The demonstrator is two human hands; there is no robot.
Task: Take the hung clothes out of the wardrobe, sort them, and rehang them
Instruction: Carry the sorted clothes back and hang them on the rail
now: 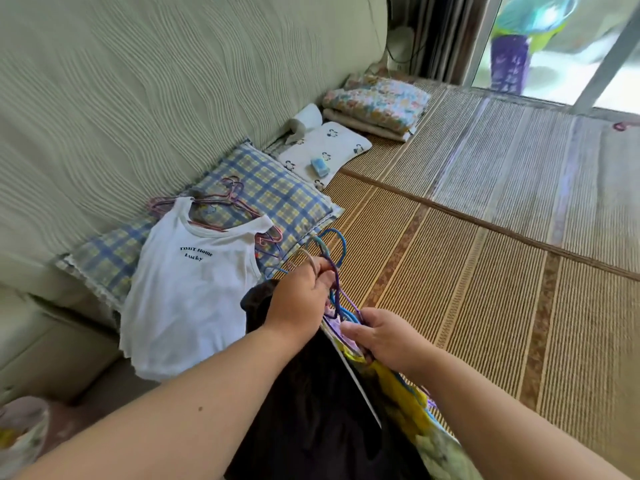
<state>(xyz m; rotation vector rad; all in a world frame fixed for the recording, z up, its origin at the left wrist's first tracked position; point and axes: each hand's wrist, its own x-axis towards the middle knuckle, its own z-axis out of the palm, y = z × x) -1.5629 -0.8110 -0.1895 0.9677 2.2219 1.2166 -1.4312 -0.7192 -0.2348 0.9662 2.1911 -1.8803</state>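
Observation:
My left hand [298, 299] grips the hooks of a bunch of blue and purple hangers [334, 258] above the bed mat. Just to its right, my right hand [379, 336] pinches the hanger wires and the top of a yellow and purple garment [408, 389]. A black garment [311, 410] hangs from the same bunch, under my left forearm. A white sleeveless top [187, 289] with dark lettering lies flat on the plaid pillow, and several pink hangers [221, 199] lie beneath its neckline.
A blue and yellow plaid pillow [277, 192] leans at the padded headboard [156, 81]. Beyond it lie a small white printed pillow [325, 150], a folded floral quilt [377, 98] and the woven bamboo mat [485, 254]. A glass door [554, 46] stands at the far right.

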